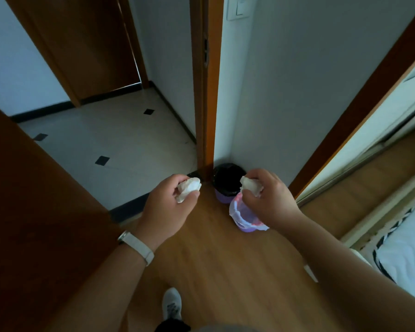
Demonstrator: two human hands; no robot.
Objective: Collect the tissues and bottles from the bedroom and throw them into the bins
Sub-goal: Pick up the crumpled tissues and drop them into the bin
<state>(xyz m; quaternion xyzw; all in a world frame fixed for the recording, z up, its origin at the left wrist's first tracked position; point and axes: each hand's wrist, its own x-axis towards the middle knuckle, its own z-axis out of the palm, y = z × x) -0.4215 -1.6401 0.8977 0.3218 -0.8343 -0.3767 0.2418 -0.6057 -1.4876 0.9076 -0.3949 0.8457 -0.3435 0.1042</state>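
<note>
Left hand (170, 204): fingers curled round crumpled left tissue (188, 189); white strap (139, 248) on wrist.
Right hand (266, 197): fingertips pinching crumpled right tissue (250, 185).
Black-lined bin (225, 185): in wall corner, between the hands.
White-lined bin (242, 216): at its 5 o'clock, just beside, on wood floor (213, 259), partly covered by right hand.

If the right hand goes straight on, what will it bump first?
Probably the black-lined bin, just ahead of the right hand and its tissue. The white-lined bin seems to sit below the hand rather than ahead, though depth is unclear.
</note>
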